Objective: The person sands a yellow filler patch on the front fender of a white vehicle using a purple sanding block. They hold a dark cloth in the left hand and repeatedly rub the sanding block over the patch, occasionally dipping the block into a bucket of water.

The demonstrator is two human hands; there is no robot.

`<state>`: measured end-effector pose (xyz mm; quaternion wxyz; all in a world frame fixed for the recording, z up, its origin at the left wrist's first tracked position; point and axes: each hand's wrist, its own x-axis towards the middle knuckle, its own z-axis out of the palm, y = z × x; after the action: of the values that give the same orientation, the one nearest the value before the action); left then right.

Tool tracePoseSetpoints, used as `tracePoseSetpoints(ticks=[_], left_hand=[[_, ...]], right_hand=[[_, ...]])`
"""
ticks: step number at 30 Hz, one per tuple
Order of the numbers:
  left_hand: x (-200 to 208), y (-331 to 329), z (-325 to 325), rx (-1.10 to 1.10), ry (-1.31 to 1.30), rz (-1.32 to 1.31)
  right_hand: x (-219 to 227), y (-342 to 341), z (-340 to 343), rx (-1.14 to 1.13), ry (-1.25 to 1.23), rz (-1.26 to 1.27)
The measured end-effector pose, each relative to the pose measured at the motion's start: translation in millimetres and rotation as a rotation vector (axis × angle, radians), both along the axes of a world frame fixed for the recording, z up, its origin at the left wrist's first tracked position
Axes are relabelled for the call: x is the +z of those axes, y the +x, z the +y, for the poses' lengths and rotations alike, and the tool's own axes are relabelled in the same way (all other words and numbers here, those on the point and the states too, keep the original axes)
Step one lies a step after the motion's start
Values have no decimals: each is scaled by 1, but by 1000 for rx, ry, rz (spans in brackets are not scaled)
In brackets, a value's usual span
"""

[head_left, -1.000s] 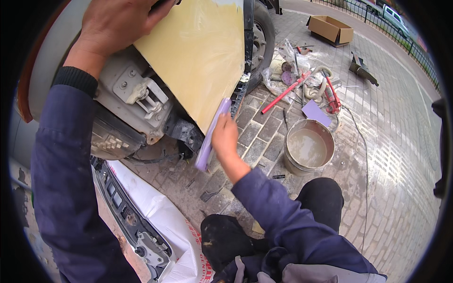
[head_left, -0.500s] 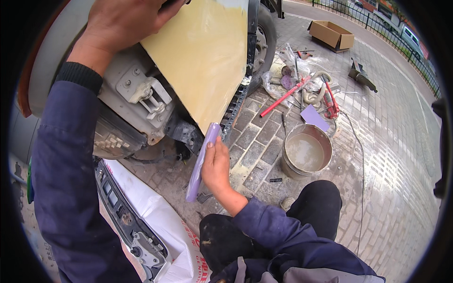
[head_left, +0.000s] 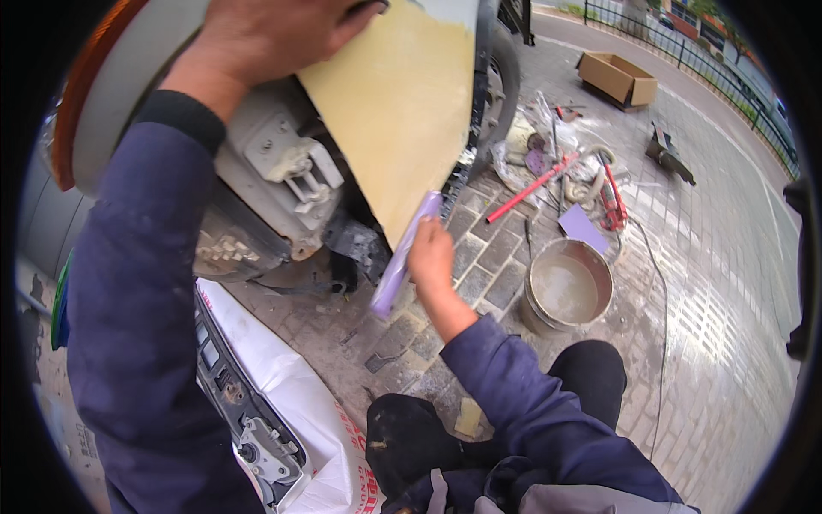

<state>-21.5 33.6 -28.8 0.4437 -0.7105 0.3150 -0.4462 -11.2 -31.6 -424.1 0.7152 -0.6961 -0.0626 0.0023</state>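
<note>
My left hand (head_left: 265,38) grips the top of a car body panel coated in yellowish filler (head_left: 394,103), next to the front wheel (head_left: 497,94). My right hand (head_left: 431,257) holds a purple sanding sheet (head_left: 402,257) pressed against the panel's lower edge. The headlight-less front of the car (head_left: 265,197) shows bare brackets beside the panel. My dark-trousered knees (head_left: 479,420) are crouched below.
A metal bucket of cloudy water (head_left: 565,287) stands on the brick paving to the right, with another purple sheet (head_left: 582,227), a red rod (head_left: 531,187) and tools behind it. A removed bumper part on a white sack (head_left: 282,403) lies at lower left. A cardboard box (head_left: 616,79) sits far back.
My right hand slid the purple sheet down along the panel's lower edge and back up a little. The left hand stayed on the panel's top.
</note>
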Motion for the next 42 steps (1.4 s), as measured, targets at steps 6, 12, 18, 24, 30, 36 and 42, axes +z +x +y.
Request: tracePoseSetpoints(ticks=[6, 12, 18, 24, 30, 36, 42], left_hand=[[4, -3, 4, 3, -53, 49], [7, -4, 5, -13, -82, 80], [7, -2, 9, -53, -91, 84], [5, -2, 10, -52, -96, 83], [6, -1, 10, -18, -98, 77], [5, -2, 9, -37, -119, 108], [5, -1, 11, -47, -93, 87]], right_hand=[[41, -20, 17, -237, 65, -504], [92, 45, 11, -88, 104, -382], [112, 32, 18, -332, 182, -616], [133, 68, 9, -135, 197, -430], [120, 49, 18, -247, 147, -565], [120, 89, 18, -137, 360, -397], [134, 29, 15, -215, 224, -478]])
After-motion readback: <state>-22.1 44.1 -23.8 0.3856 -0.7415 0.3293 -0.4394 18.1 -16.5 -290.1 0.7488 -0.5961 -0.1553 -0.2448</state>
